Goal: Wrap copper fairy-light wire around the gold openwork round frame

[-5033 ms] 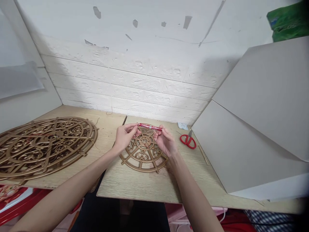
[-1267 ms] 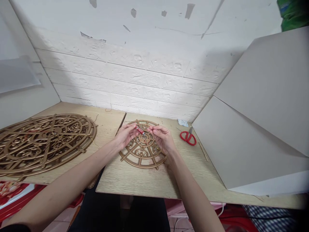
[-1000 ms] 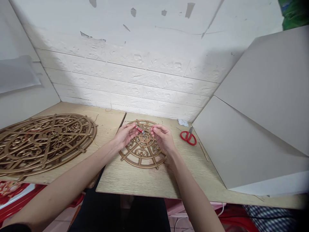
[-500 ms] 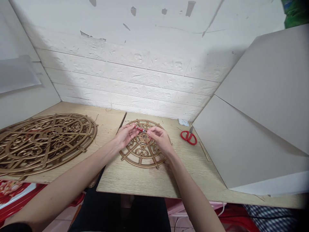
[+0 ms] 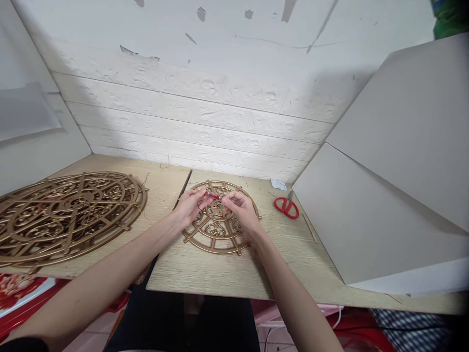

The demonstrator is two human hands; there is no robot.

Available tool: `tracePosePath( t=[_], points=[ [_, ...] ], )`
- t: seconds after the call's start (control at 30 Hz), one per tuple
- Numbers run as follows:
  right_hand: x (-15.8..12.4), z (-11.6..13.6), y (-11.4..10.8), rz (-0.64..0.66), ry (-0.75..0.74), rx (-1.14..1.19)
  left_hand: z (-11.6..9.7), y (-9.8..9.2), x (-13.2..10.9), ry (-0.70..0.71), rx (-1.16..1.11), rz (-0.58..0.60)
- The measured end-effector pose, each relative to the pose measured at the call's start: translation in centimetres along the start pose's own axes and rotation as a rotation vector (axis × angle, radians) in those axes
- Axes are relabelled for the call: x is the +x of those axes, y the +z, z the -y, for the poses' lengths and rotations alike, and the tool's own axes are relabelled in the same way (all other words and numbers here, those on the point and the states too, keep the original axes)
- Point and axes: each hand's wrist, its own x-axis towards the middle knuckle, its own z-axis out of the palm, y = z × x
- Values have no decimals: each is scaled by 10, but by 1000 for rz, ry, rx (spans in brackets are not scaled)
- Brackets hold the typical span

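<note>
Between my two hands is a small red rod-shaped piece (image 5: pixel 213 195) with silvery ends; its exact kind is too small to tell. My left hand (image 5: pixel 191 204) is closed on its left end, and a thin dark strand hangs by those fingers. At the other end, the fingertips of my right hand (image 5: pixel 240 208) pinch it. Both hands are over a round gold openwork disc (image 5: pixel 213 252) lying flat on the wooden table (image 5: pixel 205 276). My hands and the red piece cover part of the disc's middle.
Larger gold openwork discs (image 5: pixel 126 198) lie stacked at the left, with thin wires on them. Red-handled scissors (image 5: pixel 286 208) and a small crumpled packet (image 5: pixel 279 185) lie to the right. A white brick-patterned wall (image 5: pixel 205 115) stands behind, and pale panels (image 5: pixel 381 215) close the right side.
The right fingers have come in closer on the red piece's right end, covering the silvery tip more. The red piece has turned slightly toward level. Little else differs.
</note>
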Motion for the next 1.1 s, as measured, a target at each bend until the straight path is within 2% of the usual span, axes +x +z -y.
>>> tracePosePath(
  t=[0.27, 0.5, 0.63, 0.77, 0.97, 1.1],
  points=[
    [1, -5, -1, 60, -33, 71, 0, 2, -3, 61, 36, 8],
    [1, -6, 0, 247, -30, 152, 0, 5, -5, 78, 26, 3],
    [0, -8, 0, 300, -26, 201, 1, 5, -6, 76, 19, -2],
    [-2, -8, 0, 294, -23, 235, 3, 6, -8, 107, 48, -2],
    [-3, -5, 1, 215, -32, 206, 5, 6, -6, 118, 69, -22],
    [-1, -3, -3, 191, -22, 191, 4, 4, -5, 94, 46, 36]
  ],
)
